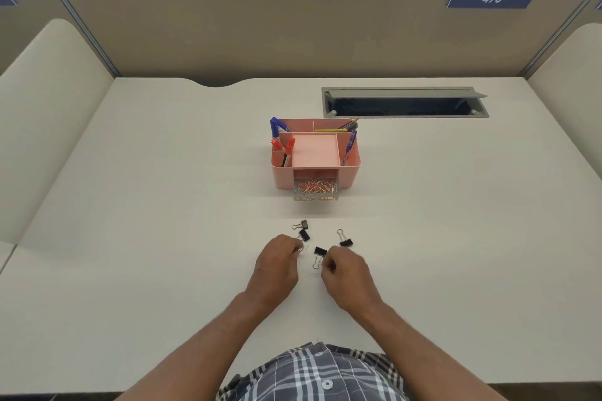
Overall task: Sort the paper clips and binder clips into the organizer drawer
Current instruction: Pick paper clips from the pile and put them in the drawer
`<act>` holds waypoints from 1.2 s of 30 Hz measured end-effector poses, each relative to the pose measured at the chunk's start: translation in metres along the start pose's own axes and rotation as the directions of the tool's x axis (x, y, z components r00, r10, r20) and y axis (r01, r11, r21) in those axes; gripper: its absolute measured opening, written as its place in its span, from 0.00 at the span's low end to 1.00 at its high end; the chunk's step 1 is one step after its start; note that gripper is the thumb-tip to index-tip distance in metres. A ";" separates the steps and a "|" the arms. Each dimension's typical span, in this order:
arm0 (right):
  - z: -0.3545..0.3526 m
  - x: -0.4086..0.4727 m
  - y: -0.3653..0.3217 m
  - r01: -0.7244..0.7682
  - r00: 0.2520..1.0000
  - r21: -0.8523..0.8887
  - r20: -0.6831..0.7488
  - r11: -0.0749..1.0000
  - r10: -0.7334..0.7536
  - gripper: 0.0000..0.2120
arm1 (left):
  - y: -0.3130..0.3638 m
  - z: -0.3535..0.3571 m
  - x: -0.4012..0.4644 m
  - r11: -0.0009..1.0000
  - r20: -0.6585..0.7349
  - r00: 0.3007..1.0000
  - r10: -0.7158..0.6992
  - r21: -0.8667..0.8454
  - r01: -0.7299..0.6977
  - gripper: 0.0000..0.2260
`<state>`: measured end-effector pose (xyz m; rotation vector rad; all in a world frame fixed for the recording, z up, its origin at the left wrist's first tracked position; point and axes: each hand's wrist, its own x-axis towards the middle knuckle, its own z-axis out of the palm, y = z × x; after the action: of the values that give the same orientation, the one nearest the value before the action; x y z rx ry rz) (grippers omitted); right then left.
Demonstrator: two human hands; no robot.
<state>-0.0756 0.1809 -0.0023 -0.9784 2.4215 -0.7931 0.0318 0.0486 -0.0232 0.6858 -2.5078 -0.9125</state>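
Head view, looking down at a pale tabletop (pixel 130 270). Near the middle, a pink organizer (pixel 315 153) with markers and pens standing in its side and back compartments; central tray bare. At its front, clear drawer (pixel 316 189) pulled out, filled with rose-gold paper clips (pixel 314 186). Toward the near edge, four black binder clips (pixel 320 251) scattered. Left hand (pixel 277 265) pinching a single paper clip (pixel 303 249) at the fingertips. Right hand (pixel 348 273) with fingers curled beside the nearest binder clip; contents of its grasp impossible to tell.
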 end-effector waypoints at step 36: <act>-0.075 0.105 -0.005 -0.161 0.935 0.407 -0.228 0.899 0.271 0.25 | -0.005 -0.037 0.106 0.913 -0.068 0.942 -0.330 -0.277 0.300 0.38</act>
<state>-0.1853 0.1284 0.0411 -0.4562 2.4086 -1.3310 -0.0336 -0.0316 0.0191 1.0392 -2.1566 -1.2538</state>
